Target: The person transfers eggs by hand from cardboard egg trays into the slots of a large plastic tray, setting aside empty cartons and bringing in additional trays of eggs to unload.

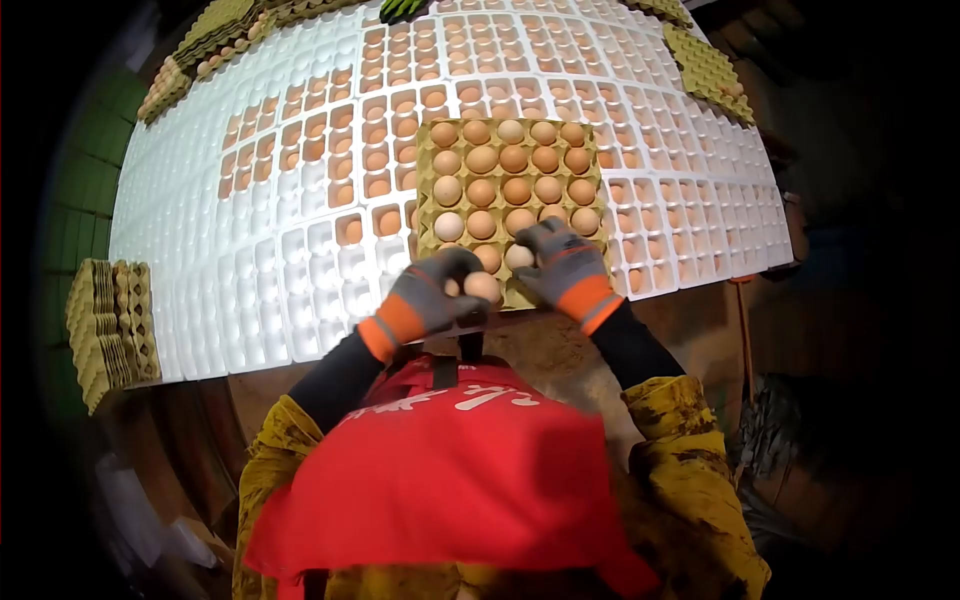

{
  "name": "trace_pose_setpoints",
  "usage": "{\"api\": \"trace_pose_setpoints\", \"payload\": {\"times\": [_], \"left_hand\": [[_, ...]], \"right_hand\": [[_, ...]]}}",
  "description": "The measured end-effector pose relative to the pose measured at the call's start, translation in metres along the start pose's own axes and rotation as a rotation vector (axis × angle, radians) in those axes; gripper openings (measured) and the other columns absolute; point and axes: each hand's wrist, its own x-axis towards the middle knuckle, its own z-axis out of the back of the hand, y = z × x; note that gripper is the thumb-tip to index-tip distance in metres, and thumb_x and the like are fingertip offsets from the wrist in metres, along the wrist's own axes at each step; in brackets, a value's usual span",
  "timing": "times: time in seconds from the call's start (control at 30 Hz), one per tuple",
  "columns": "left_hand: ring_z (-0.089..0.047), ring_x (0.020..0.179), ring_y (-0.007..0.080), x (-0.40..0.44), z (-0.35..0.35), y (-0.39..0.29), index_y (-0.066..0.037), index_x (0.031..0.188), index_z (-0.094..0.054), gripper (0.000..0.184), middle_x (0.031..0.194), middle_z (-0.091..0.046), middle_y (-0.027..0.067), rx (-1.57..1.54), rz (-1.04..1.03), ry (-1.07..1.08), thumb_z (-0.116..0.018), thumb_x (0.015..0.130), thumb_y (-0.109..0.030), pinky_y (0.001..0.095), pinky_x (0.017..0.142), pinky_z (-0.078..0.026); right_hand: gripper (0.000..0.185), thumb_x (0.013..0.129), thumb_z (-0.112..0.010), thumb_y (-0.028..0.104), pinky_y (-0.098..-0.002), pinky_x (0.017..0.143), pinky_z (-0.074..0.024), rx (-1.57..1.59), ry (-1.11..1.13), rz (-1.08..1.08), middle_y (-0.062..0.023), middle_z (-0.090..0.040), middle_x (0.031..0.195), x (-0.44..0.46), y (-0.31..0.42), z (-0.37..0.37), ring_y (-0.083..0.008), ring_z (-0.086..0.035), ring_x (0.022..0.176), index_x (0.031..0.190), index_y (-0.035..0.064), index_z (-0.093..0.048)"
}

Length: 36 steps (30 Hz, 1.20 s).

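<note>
A yellowish pulp egg tray (426, 180) filled with rows of brown eggs lies on top of white foam egg trays. My left hand (430, 290), in a grey and orange glove, is closed around a brown egg (482, 288) at the tray's near left corner. A second egg (452, 287) shows partly behind its fingers. At the near right side, my right hand (565, 265), gloved alike, has thumb and fingers curled around a pale egg (519, 256) in the near part of the tray. The glove covers the tray cells under it.
White foam trays (250, 310) spread over the whole table, many cells holding eggs. Stacked pulp trays stand at the near left (105, 325), far left (215, 30) and far right (708, 75). Green gloves (402, 10) lie at the far edge. A red apron (450, 470) hangs before me.
</note>
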Motion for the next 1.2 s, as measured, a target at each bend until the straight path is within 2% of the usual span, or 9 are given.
{"api": "trace_pose_setpoints", "payload": {"times": [0.13, 0.2, 0.3, 0.43, 0.63, 0.77, 0.87, 1.03, 1.2], "left_hand": [[-0.067, 0.091, 0.0176, -0.013, 0.030, -0.004, -0.004, 0.139, -0.052, 0.053, 0.115, -0.064, 0.0098, -0.931, 0.015, -0.077, -0.064, 0.088, -0.014, 0.0308, 0.077, -0.055], [-0.066, 0.101, 0.0207, -0.004, 0.043, -0.016, -0.002, 0.137, -0.055, 0.055, 0.129, -0.060, 0.0113, -0.591, 0.230, 0.014, -0.067, 0.087, -0.021, 0.0345, 0.085, -0.055], [-0.066, 0.095, 0.0342, 0.029, -0.012, -0.012, -0.017, 0.118, -0.069, 0.034, 0.118, -0.062, 0.0164, 0.793, -0.234, -0.332, -0.071, 0.085, -0.023, 0.0410, 0.082, -0.056], [-0.064, 0.087, 0.0317, 0.057, -0.047, -0.001, -0.017, 0.096, -0.068, 0.015, 0.110, -0.062, 0.0131, 1.135, -0.133, -0.259, -0.060, 0.083, -0.016, 0.0407, 0.071, -0.054], [-0.066, 0.095, 0.0280, 0.024, 0.017, -0.017, -0.011, 0.097, -0.071, 0.022, 0.113, -0.063, 0.0115, 0.528, -0.082, -0.181, -0.074, 0.081, -0.025, 0.0401, 0.079, -0.054], [-0.064, 0.099, 0.0218, -0.031, 0.090, 0.064, -0.004, 0.110, -0.071, 0.043, 0.108, -0.064, 0.0100, -0.073, 0.044, -0.517, -0.086, 0.077, -0.026, 0.0359, 0.087, -0.051], [-0.064, 0.084, 0.0125, -0.091, 0.172, 0.133, -0.003, 0.113, -0.070, 0.050, 0.106, -0.065, 0.0066, -0.368, 0.447, -0.810, -0.087, 0.078, -0.034, 0.0261, 0.059, -0.055], [-0.065, 0.095, 0.0196, -0.140, 0.296, 0.243, -0.004, 0.109, -0.070, 0.039, 0.108, -0.063, 0.0087, -0.004, 0.358, -1.065, -0.087, 0.079, -0.023, 0.0321, 0.078, -0.055], [-0.064, 0.104, 0.0290, -0.086, 0.338, 0.239, -0.012, 0.114, -0.071, 0.041, 0.120, -0.059, 0.0106, 0.412, 0.291, -0.957, -0.084, 0.078, -0.027, 0.0383, 0.088, -0.054]], "right_hand": [[0.038, 0.086, -0.071, 0.014, -0.0294, 0.068, -0.0548, 1.604, 0.148, -0.322, -0.0080, -0.062, 0.118, -0.016, -0.046, 0.022, -0.0138, -0.065, 0.090, 0.122, 0.0054, -0.062], [0.038, 0.085, -0.073, 0.015, -0.0305, 0.073, -0.0550, 1.217, -0.082, 0.120, -0.0096, -0.061, 0.120, -0.017, -0.053, 0.016, -0.0165, -0.065, 0.091, 0.121, 0.0078, -0.063], [0.049, 0.082, -0.076, 0.021, -0.0392, 0.083, -0.0543, 0.412, -0.141, 0.263, -0.0141, -0.056, 0.127, 0.028, -0.038, 0.025, -0.0266, -0.064, 0.098, 0.128, 0.0142, -0.061], [0.049, 0.076, -0.080, 0.030, -0.0455, 0.086, -0.0534, -0.438, 0.072, 0.103, -0.0167, -0.054, 0.133, 0.045, -0.001, 0.018, -0.0362, -0.060, 0.109, 0.121, 0.0187, -0.064], [0.048, 0.072, -0.083, 0.028, -0.0452, 0.087, -0.0532, -0.162, -0.027, 0.089, -0.0143, -0.059, 0.125, 0.051, -0.007, 0.019, -0.0332, -0.063, 0.105, 0.116, 0.0193, -0.068], [0.041, 0.080, -0.080, 0.015, -0.0316, 0.084, -0.0536, 0.796, 0.026, -0.364, -0.0054, -0.067, 0.108, 0.058, -0.009, 0.040, -0.0160, -0.064, 0.098, 0.116, 0.0030, -0.065], [0.043, 0.082, -0.080, 0.015, -0.0297, 0.086, -0.0528, 1.055, -0.032, -0.321, -0.0044, -0.066, 0.109, 0.083, 0.063, 0.030, -0.0147, -0.063, 0.101, 0.119, 0.0017, -0.063], [0.043, 0.080, -0.081, 0.020, -0.0358, 0.089, -0.0537, 0.663, 0.012, 0.237, -0.0088, -0.064, 0.111, 0.193, 0.209, -0.067, -0.0232, -0.064, 0.102, 0.118, 0.0082, -0.065], [0.052, 0.075, -0.080, 0.040, -0.0427, 0.087, -0.0545, 0.247, -0.033, 0.141, -0.0120, -0.061, 0.122, 0.290, 0.307, -0.128, -0.0317, -0.066, 0.103, 0.118, 0.0156, -0.065]]}}
